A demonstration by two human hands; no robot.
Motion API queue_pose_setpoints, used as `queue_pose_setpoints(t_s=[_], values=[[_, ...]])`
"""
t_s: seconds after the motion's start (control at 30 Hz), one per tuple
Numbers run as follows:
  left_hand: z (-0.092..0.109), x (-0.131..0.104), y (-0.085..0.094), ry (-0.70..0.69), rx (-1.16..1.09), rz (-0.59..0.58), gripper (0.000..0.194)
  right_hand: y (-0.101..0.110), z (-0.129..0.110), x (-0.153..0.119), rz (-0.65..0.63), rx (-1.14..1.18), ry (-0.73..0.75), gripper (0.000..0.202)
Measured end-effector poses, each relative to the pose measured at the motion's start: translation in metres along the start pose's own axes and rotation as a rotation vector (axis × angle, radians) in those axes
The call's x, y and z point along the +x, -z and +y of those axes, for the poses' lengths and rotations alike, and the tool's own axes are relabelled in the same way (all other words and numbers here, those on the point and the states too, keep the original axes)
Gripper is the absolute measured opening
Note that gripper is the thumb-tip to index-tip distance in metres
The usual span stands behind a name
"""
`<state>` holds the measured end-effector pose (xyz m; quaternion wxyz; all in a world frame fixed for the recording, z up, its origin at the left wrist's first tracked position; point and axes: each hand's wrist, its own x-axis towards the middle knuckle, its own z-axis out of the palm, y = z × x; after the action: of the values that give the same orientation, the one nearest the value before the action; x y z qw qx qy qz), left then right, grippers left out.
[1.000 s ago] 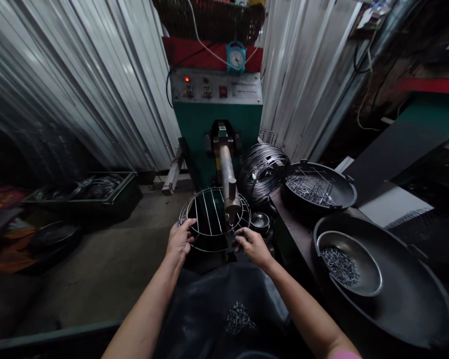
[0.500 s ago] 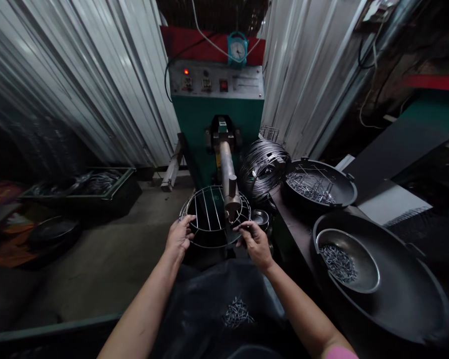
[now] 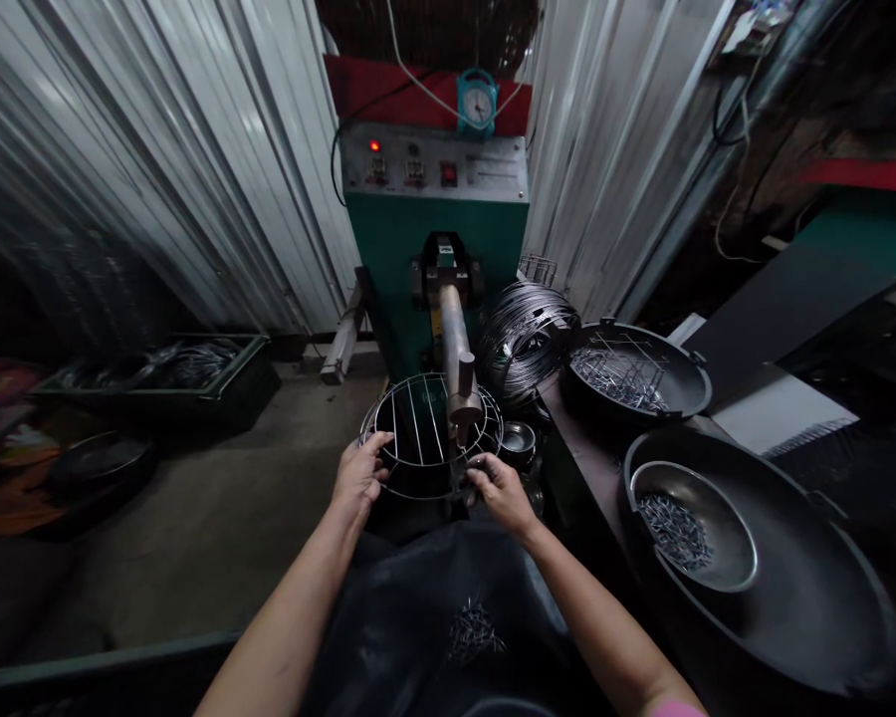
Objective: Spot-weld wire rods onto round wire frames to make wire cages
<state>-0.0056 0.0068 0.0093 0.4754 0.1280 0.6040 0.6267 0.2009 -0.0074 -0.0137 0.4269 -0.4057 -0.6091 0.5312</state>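
A round wire rack point(image 3: 418, 463) with parallel bars and two rings sits around the lower end of the green machine's metal arm point(image 3: 459, 373). My left hand point(image 3: 359, 473) is closed on the rack's left side, thumb along the upper ring. At the near right side, just by the electrode tip, my right hand point(image 3: 499, 488) is pinched closed at the rack's edge. Whatever lies between its fingertips is too small to make out. On the dark apron point(image 3: 388, 607) over my lap rests a small pile of short wire pieces point(image 3: 476, 634).
The machine's control panel point(image 3: 433, 169) shows a red light; a blue clock point(image 3: 477, 103) hangs above it. On the right are a wire coil point(image 3: 527, 334), a black pan point(image 3: 691, 383) of wire parts, and a metal bowl point(image 3: 736, 543) inside a large pan point(image 3: 813, 588). A green bin point(image 3: 224, 383) stands left.
My right hand has moved slightly left and down, its fingers now closer beneath the electrode tip. My left hand keeps its grip on the rack, which has barely moved.
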Motion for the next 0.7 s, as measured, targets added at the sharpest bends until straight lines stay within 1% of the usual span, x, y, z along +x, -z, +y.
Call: queue_pose_setpoints(t_s=[0.17,0.3,0.5,0.6,0.7], values=[[0.000,0.003,-0.003,0.019,0.001,0.006,0.040,0.000,0.002,0.001,0.012,0.014,0.019,0.013],[0.000,0.006,-0.004,0.027,0.008,0.026,0.040,0.000,0.004,0.006,0.009,0.042,0.006,0.014],[-0.007,0.014,-0.006,0.040,0.034,0.047,0.034,0.000,0.004,0.011,0.024,0.049,-0.010,0.012],[-0.010,0.016,-0.005,0.036,0.048,0.076,0.034,-0.001,0.002,0.010,0.026,0.052,-0.025,0.011],[-0.010,0.017,-0.005,0.036,0.058,0.079,0.036,0.000,0.002,0.009,0.040,0.044,-0.024,0.010]])
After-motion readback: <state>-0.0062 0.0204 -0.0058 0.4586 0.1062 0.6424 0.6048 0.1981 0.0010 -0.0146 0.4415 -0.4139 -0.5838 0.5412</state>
